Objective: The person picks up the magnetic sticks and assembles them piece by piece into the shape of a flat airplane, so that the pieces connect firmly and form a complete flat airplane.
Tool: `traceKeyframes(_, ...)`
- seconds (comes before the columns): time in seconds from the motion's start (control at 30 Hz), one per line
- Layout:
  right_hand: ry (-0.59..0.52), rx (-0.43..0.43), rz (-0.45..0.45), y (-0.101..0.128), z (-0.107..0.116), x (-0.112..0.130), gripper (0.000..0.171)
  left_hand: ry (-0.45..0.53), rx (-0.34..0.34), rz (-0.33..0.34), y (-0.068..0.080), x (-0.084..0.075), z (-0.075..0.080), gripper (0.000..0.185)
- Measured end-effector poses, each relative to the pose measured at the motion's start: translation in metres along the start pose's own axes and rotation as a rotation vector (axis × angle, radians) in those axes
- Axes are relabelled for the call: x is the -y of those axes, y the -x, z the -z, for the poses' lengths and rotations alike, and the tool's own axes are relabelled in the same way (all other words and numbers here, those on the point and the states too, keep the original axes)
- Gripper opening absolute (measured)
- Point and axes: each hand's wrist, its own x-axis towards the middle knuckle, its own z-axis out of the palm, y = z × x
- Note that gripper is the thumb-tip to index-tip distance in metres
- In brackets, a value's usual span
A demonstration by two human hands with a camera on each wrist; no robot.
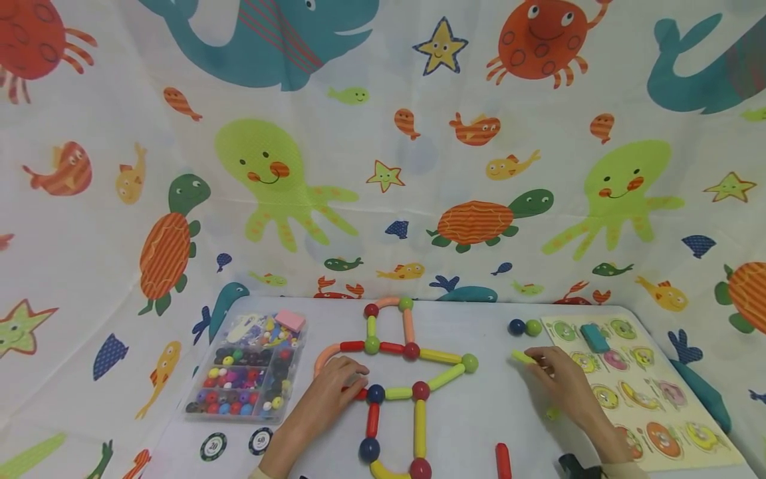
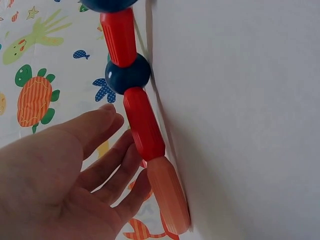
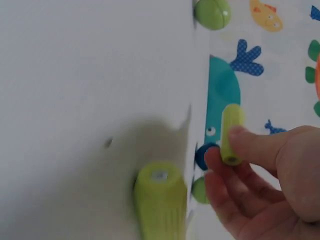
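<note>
Short lime-green stick pinched, raised; red stick flat, touched.

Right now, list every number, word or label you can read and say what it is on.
"20" on the green-rimmed poker chip.
"50" on the dark-rimmed poker chip.
The puzzle board shows only pictures; any lettering is too small to read.
The bead box shows no readable label.

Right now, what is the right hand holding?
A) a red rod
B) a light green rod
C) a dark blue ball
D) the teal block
B: the right hand pinches a light green rod between thumb and fingers, clear in the right wrist view, while the dark blue ball lies apart on the table.
</note>
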Motion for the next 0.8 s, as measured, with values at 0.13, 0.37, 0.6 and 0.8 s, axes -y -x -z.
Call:
traceKeyframes(0.13,-0.038,0.011,0.058,-0.009,-0.007,0.009,0.026,-0.004,0.003,0.001,0.000,0.001,-0.001,0.018)
traceKeyframes(0.37,-0.127,0.097,0.144,-0.026,-0.017,0.013,0.024,-0.014,0.009,-0.020,-0.002,0.001,-0.001,0.019)
traceKeyframes(0.6,-0.205,0.183,0.148,-0.031,-0.027,0.009,0.024,-0.003,0.006,-0.026,-0.002,0.000,-0.001,0.020)
traceKeyframes(0.8,-0.213,0.174,0.146,-0.032,-0.033,0.011,0.024,0.003,0.016,-0.037,0.000,0.001,-0.003,0.020)
